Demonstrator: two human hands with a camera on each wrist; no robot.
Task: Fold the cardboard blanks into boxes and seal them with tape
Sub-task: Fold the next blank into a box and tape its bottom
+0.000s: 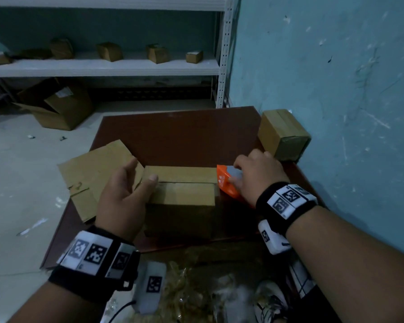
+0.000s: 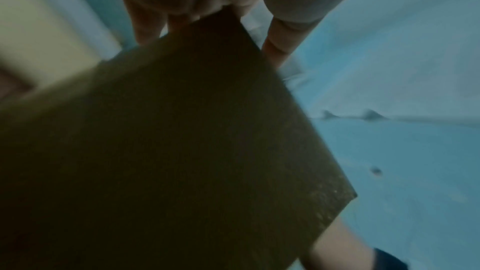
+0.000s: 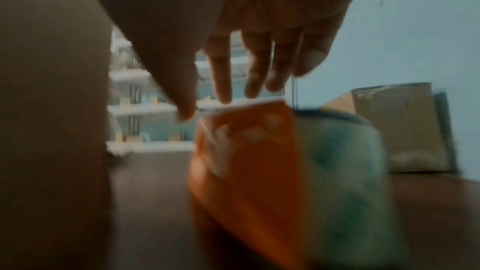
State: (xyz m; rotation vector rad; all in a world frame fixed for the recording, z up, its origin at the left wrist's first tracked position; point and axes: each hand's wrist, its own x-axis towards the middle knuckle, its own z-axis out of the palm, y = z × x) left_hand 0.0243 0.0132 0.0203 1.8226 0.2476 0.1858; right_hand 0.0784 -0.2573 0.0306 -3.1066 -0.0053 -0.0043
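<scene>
Cardboard makes up the folded box (image 1: 184, 197) that sits on the tabletop (image 1: 184, 136) between the 2 hands, its long axis running left to right, so that 1 end faces each hand. The left hand (image 1: 124, 197) is at the box's left end, fingers straight and relaxed along that side with the thumb lying over the top edge, steadying more than gripping. The right hand (image 1: 258, 176) is just off the box's right end, above the orange tape dispenser (image 1: 226, 183), which stands on the tabletop touching or almost touching that end. In the right wrist view its fingers (image 3: 224, 81) hang spread over the dispenser (image 3: 249, 161), only their tips at its top edge; I judge the grasp not yet closed. That hand is plainly the nearer to the tape. The top seam runs along the box's length, so taping would likely travel from the right end toward the left hand.
</scene>
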